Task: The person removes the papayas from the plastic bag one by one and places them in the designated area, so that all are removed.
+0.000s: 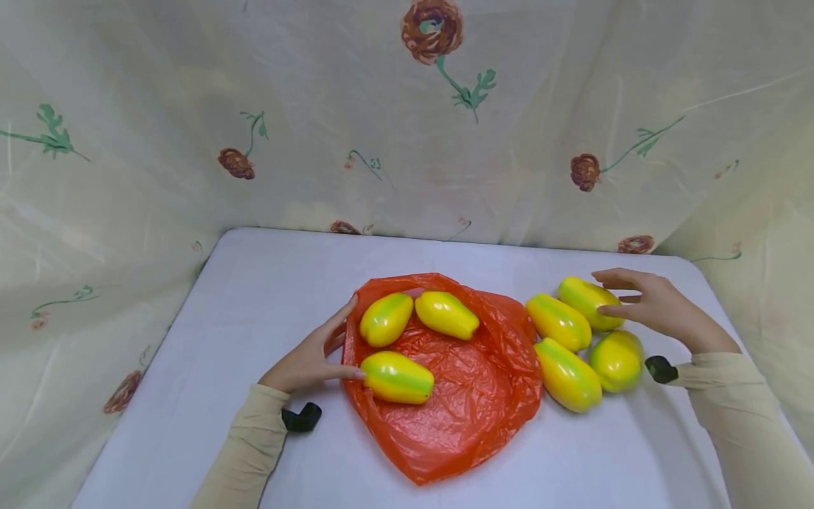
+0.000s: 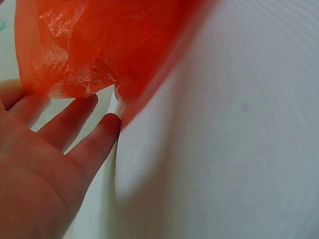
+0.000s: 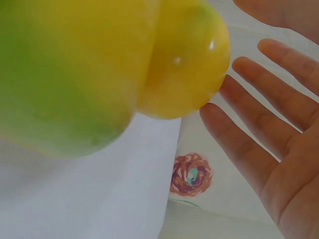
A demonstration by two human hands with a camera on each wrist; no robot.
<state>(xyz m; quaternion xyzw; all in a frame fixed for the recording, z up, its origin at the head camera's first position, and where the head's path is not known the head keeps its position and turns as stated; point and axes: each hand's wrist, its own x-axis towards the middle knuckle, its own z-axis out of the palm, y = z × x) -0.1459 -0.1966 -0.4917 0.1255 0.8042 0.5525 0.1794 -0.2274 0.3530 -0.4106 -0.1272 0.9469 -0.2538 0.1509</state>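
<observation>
A crumpled red plastic bag (image 1: 454, 410) lies wide-mouthed in the middle of the table. Inside it are three yellow-green papayas, one at the back left (image 1: 386, 319), one at the back (image 1: 446, 314) and one at the front left (image 1: 397, 378). My left hand (image 1: 311, 359) touches the bag's left rim, thumb and fingers spread; in the left wrist view straight fingers meet the red plastic (image 2: 94, 55). To the right, my right hand (image 1: 651, 304) reaches over the farthest papaya (image 1: 585, 300) of a group beside the bag, fingers extended around its right end.
Three more papayas sit close together there: one against the bag (image 1: 558, 322), one in front (image 1: 569, 375) and one at the right (image 1: 617, 360). The white table (image 1: 286, 283) ends at a flowered curtain (image 1: 305, 92) behind and on both sides.
</observation>
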